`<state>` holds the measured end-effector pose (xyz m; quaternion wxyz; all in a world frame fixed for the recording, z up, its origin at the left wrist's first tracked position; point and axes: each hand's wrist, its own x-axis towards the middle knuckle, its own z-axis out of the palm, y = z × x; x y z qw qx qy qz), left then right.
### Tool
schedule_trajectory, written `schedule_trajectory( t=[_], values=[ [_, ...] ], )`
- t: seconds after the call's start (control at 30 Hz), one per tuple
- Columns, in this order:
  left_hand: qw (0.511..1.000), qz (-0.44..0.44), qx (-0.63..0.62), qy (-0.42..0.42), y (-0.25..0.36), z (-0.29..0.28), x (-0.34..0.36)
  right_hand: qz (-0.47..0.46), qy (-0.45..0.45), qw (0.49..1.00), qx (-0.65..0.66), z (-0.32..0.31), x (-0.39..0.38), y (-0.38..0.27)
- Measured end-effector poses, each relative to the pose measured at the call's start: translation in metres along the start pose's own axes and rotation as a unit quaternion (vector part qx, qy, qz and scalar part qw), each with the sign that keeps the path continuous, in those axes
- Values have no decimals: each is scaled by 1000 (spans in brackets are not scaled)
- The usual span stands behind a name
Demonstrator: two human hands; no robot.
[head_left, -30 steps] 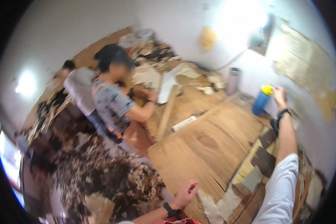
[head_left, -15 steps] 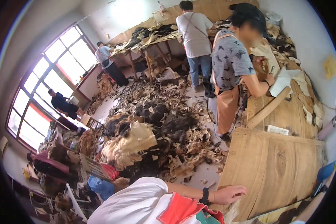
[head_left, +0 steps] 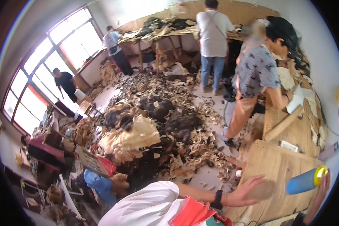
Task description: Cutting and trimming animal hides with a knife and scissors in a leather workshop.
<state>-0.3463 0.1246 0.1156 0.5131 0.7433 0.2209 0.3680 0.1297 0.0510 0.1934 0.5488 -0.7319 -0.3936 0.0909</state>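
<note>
My left hand [head_left: 246, 191], a black band at its wrist, reaches over the near wooden board [head_left: 282, 165] with its fingers spread and nothing in them. I cannot tell whether it touches the wood. At the right, my right hand [head_left: 321, 194] grips a blue bottle [head_left: 301, 182] by its yellow-capped end. The bottle lies tilted in the air above the board, its blue end toward my left hand. Part of the right hand's grip is hidden by the picture's dark rim.
A wooden bar [head_left: 283, 123] and a small white block [head_left: 288, 146] lie on the table beyond. A co-worker [head_left: 257, 71] bends over that table. Hide scraps [head_left: 188, 150] heap the floor to the left, with a pale hide [head_left: 130, 135] on top. Others work farther back.
My right hand has brought the blue bottle in from the right edge over the board. The left hand's fingers have spread. The view has shifted, and the near co-worker leans lower.
</note>
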Motion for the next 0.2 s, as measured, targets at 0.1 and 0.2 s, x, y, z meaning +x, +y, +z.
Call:
schedule_trajectory(
  t=[0.1,0.2],
  values=[
    [992,89,60,65,30,-38,12,-30,-183,978,91,80,-52,-44],
    [990,24,135,44,47,-83,11,-46,-358,911,197,177,-84,-95]
  ],
)
